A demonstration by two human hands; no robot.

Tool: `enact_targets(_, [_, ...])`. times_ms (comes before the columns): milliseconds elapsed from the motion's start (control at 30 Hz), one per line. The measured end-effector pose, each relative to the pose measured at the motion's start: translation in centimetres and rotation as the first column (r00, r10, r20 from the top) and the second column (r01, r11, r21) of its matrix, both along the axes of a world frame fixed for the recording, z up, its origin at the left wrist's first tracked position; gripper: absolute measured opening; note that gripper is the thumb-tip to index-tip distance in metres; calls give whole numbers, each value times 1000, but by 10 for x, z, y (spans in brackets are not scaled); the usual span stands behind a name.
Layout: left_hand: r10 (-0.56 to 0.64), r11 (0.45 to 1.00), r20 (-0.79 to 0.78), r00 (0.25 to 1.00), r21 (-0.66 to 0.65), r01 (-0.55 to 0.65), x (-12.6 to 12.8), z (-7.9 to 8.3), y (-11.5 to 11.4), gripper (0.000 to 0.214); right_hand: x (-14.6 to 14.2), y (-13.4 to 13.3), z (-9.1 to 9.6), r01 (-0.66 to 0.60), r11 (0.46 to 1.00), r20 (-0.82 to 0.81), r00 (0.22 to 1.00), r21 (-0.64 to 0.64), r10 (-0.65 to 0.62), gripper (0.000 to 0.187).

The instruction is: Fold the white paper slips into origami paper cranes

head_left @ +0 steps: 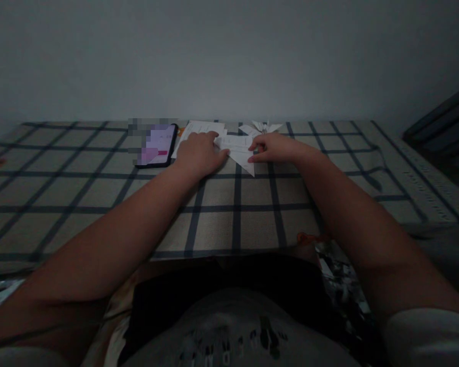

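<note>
A folded piece of white printed paper (237, 145) lies on the checked tablecloth between my two hands, with a pointed flap toward me. My left hand (201, 152) holds its left side, thumb and index finger on the paper and the other fingers curled. At the right edge, my right hand (273, 148) pinches the same paper between thumb and fingers. Just behind my right hand sits another folded paper shape (265, 126) with several spiky points. Printed paper sheets (201, 127) lie behind my left hand, partly covered by it.
A phone (160, 145) with a lit screen lies left of my left hand. The checked tablecloth (218, 229) covers the table, which meets a plain wall (229, 61) at the back. An orange tie (308, 238) hangs at the front edge.
</note>
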State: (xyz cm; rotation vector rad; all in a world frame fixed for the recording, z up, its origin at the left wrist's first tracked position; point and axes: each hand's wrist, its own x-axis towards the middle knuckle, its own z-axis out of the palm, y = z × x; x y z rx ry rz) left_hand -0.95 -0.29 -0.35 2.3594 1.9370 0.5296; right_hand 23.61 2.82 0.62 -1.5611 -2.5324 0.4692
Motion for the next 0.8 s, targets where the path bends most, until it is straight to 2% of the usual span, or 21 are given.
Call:
enact_targets(100, [-38,999,188,981,-21,43,-3,-6,9,72,2,1,0,-36,999,8,999,3,36,43])
enact_targets(167, [-75,996,367,927,-10,84,-3,-10,16,75,3,3,0,-63,998,18,998,11,63,41])
enact_targets(267, [-83,991,632,771,-31,132,-3,-18,29,80,3,4,0,-89,996,17,996,12,89,40])
enact_targets(333, [-53,991,743,668,-44,128,-2,-23,35,83,3,4,-1,-102,995,-5,995,6,102,39])
enact_targets(467, [3,990,845,535,-78,117,-1,-28,37,92,1,5,-4,-139,990,-60,988,26,140,38])
enact_targets(600, [35,979,912,409,-114,170,2,-23,31,95,-2,4,-6,-146,987,-107,983,67,152,36])
enact_targets(800, [81,956,930,359,-174,235,5,-19,27,102,-1,5,-7,-169,984,-142,974,54,176,41])
